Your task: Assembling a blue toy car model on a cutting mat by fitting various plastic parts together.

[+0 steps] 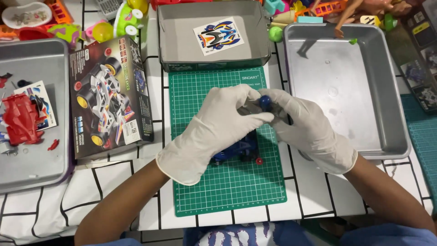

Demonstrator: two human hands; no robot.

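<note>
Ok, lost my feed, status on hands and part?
Left gloved hand and right gloved hand together pinching small blue plastic part. Blue toy car body beneath on green cutting mat. Nothing obstructing.

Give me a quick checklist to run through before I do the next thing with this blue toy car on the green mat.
1. Both gloves on: ok. Left hand and right hand are both gloved.
2. Small blue part pinched between the fingertips: ok, though how firmly, cannot tell.
3. Blue toy car on the green cutting mat: ok, mostly hidden under the left hand.
4. Small red wheel-like piece: ok, lying on the mat beside the car.
5. Grey tray on the right free for parts: ok.
6. How the blue part faces the car: cannot tell, hands cover it.
</note>
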